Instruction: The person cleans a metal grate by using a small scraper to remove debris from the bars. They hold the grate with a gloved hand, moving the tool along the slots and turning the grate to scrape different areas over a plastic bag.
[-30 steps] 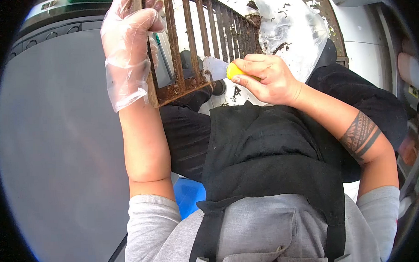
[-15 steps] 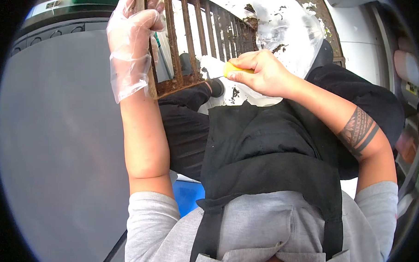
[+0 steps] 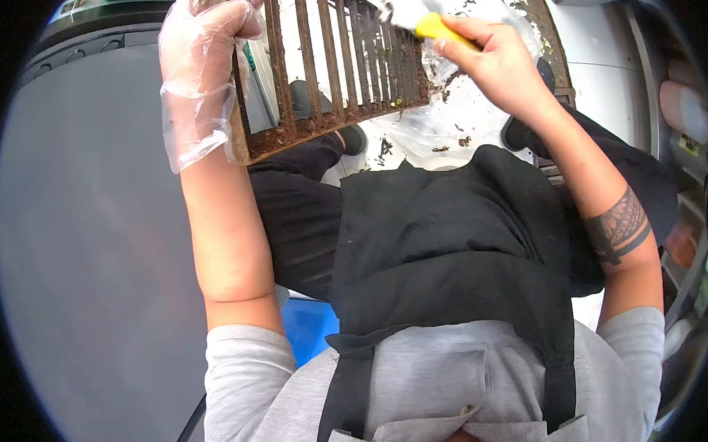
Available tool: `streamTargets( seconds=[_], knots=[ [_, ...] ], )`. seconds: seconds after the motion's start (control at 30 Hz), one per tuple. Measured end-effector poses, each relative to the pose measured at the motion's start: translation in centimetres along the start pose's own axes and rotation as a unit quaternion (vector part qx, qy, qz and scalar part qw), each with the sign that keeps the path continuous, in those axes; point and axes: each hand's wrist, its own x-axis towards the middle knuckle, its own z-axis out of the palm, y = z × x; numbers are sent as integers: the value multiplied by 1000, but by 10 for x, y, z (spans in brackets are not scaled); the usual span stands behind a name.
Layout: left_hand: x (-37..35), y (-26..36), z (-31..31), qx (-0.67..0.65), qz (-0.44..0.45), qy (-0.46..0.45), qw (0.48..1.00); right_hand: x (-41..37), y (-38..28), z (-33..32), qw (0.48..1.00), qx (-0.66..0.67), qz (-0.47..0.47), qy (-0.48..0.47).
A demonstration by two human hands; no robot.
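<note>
A rusty brown metal grate (image 3: 331,122) with many upright bars stands tilted in front of me at the top of the view. My left hand (image 3: 204,59), in a clear plastic glove, is closed around its left end. Bare, my right hand (image 3: 498,62) grips the yellow handle of a scraper (image 3: 441,29). The scraper's pale blade is blurred and overlaps the far right bars near their upper part. Dark crumbs cling to the bars at that end.
Clear plastic sheeting (image 3: 413,133) strewn with dark flakes covers the white floor between my feet. A second rusty frame edge (image 3: 552,39) lies beyond on the right. A large grey panel (image 3: 112,214) fills the left side. Something blue (image 3: 309,328) shows beside my left thigh.
My right hand has moved the scraper up and right, from the grate's lower rail to its far end. My left hand and the grate have shifted slightly left.
</note>
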Motion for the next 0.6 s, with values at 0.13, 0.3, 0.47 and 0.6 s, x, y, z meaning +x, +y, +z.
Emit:
streamTargets(
  seconds=[0.13, 0.3, 0.47, 0.6],
  knots=[
    [-4, 7, 2, -13, 8, -18, 1000, -2, 29, -4, 995, -12, 74, 65],
    [-15, 16, 23, 8, 20, 37, 999, -4, 57, 40, 988, -54, 33, 140],
    [-16, 11, 25, -24, 44, -8, 999, -9, 69, 81, 944, -140, -5, 299],
    [-18, 10, 35, -31, 48, 54, 997, -22, 106, 102, 979, -9, 205, -1]
  ],
)
